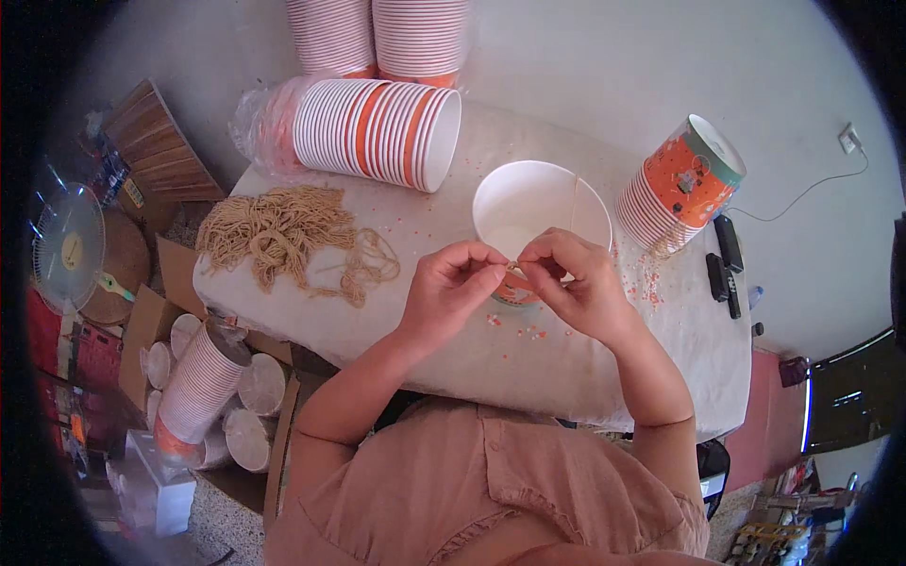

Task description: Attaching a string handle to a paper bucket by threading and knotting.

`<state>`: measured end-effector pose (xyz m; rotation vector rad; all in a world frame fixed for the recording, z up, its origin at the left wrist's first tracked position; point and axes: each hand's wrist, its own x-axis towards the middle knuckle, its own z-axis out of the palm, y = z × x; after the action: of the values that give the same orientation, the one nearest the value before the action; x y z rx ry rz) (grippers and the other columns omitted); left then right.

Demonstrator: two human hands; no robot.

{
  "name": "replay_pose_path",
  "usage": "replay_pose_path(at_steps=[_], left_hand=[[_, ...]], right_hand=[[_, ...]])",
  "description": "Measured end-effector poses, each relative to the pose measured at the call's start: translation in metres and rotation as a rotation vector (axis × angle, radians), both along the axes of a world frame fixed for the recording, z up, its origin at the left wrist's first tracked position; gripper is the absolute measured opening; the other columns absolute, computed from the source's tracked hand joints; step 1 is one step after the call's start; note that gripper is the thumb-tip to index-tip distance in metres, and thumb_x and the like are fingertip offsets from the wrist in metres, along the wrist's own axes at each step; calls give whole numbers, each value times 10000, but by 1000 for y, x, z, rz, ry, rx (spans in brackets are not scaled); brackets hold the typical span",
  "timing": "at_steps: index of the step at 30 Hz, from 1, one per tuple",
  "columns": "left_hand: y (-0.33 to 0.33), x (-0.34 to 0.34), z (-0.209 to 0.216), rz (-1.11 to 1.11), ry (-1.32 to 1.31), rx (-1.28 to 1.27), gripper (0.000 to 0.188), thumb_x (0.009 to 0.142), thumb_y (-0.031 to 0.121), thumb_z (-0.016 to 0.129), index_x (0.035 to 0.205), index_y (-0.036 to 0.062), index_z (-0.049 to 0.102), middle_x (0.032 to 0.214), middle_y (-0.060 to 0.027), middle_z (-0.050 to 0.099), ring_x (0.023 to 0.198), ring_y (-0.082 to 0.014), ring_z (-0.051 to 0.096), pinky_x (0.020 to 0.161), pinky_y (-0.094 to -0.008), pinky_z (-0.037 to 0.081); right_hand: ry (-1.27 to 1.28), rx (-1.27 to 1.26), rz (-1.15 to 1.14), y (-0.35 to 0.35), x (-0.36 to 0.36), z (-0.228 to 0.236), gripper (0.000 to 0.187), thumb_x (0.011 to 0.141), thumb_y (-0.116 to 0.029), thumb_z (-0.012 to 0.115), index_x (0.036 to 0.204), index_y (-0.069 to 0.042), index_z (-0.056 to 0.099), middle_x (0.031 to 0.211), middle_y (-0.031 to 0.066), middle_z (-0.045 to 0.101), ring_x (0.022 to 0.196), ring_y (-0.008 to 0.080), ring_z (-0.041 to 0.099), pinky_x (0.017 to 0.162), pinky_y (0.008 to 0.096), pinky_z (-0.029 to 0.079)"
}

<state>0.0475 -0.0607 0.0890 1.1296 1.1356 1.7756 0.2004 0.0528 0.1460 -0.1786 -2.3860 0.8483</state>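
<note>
Close together in front of a white paper bucket [494, 200], my left hand [453, 288] and my right hand [580, 283] both pinch thumb against forefinger. Between the fingertips is a small bit of tan twine [512, 267], its exact shape hard to make out. The bucket stands upright, open end up, its orange outer side partly hidden by my hands. A thin strand of twine [574, 200] lies over its far right rim and down inside. To the left, a heap of loose tan twine [274, 231] rests on the cloth-covered table [453, 363].
A nested bucket stack [377, 132] lies at the back; two more stacks [422, 42] stand behind it. Upturned orange-and-green buckets [675, 189] stand right, near black objects [727, 243]. Orange and white scraps dot the table. Left below, a cardboard box [146, 330] holds wrapped stacks.
</note>
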Motion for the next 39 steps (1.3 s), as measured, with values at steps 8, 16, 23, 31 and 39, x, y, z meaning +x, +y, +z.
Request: replay_pose_path(at_steps=[8, 16, 23, 31, 39], left_hand=[[0, 3, 5, 43, 64, 10, 55, 906, 47, 615, 936, 5, 634, 785, 25, 630, 680, -9, 553, 589, -168, 444], [-2, 1, 2, 78, 194, -36, 36, 892, 32, 633, 925, 18, 640, 737, 40, 631, 661, 6, 552, 578, -167, 446], [0, 1, 1, 109, 188, 6, 27, 890, 46, 643, 899, 20, 644, 691, 60, 593, 613, 16, 505, 524, -164, 396], [-2, 1, 6, 149, 239, 1, 43, 889, 57, 650, 875, 18, 640, 656, 66, 566, 574, 16, 466, 494, -171, 359], [-3, -1, 2, 151, 245, -9, 58, 895, 66, 645, 879, 11, 635, 661, 57, 572, 589, 13, 471, 523, -165, 391]], right_hand=[[-3, -7, -27, -2, -1, 3, 69, 807, 5, 638, 854, -14, 592, 737, 109, 582, 584, 229, 595, 521, 321, 460], [-30, -6, -16, -2, 3, 3, 72, 797, 10, 636, 852, -9, 594, 747, 118, 605, 609, 241, 628, 520, 322, 482], [-48, -1, -15, 0, 6, 3, 79, 785, 14, 639, 842, -14, 592, 737, 117, 615, 610, 239, 642, 517, 320, 491], [-92, 38, -13, -2, 8, 7, 82, 779, 3, 643, 835, -21, 589, 722, 108, 615, 611, 247, 645, 543, 324, 496], [-56, 65, 45, 1, 8, 2, 51, 821, 25, 632, 850, -3, 601, 690, 58, 577, 556, 106, 552, 488, 241, 413]])
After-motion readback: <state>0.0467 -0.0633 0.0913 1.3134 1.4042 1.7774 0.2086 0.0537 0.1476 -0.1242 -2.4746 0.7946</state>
